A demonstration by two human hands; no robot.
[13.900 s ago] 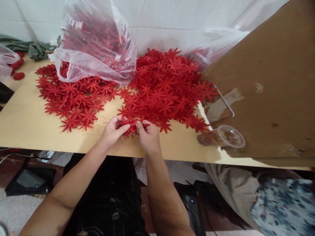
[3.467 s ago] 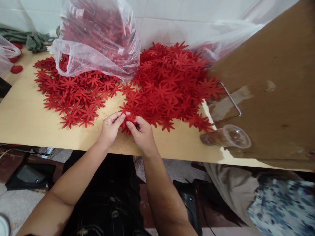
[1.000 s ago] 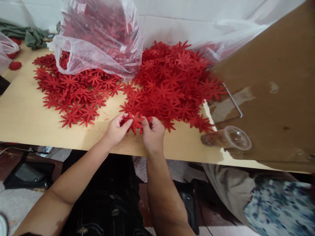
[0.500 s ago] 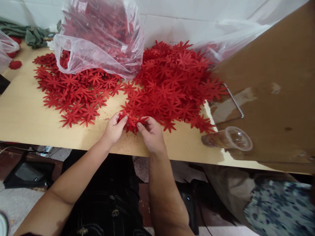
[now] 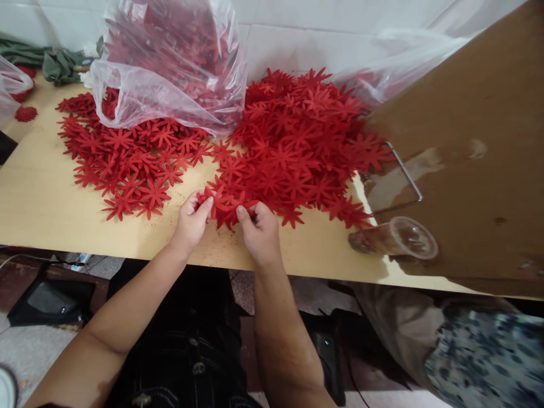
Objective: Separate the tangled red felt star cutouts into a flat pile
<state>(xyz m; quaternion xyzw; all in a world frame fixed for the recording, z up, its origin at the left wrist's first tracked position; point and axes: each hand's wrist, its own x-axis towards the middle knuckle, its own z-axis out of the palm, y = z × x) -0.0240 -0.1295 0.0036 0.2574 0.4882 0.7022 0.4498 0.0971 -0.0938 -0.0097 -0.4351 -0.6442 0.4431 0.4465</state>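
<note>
Between thumb and fingers, my left hand (image 5: 193,220) pinches a red flower-shaped cutout (image 5: 217,202) with narrow petals. My right hand (image 5: 260,229) is closed on another red cutout (image 5: 244,207) just beside it. The two pieces meet or overlap between my hands, and I cannot tell whether they are joined. Right behind my hands rises a large heap of the same red cutouts (image 5: 289,153). A second, flatter pile of red cutouts (image 5: 127,153) spreads over the table to the left.
A clear plastic bag (image 5: 170,73) full of red pieces rests on the left pile. At the right, a plastic cup (image 5: 393,238) stands beside a brown board (image 5: 476,170) and a metal wire handle (image 5: 406,170). The wooden table (image 5: 51,198) ends near my forearms. Another person's patterned clothing (image 5: 488,357) shows lower right.
My left hand has shifted slightly left with its red cutout, away from my right hand, so more of the pieces shows between them. My right hand stays nearly in place.
</note>
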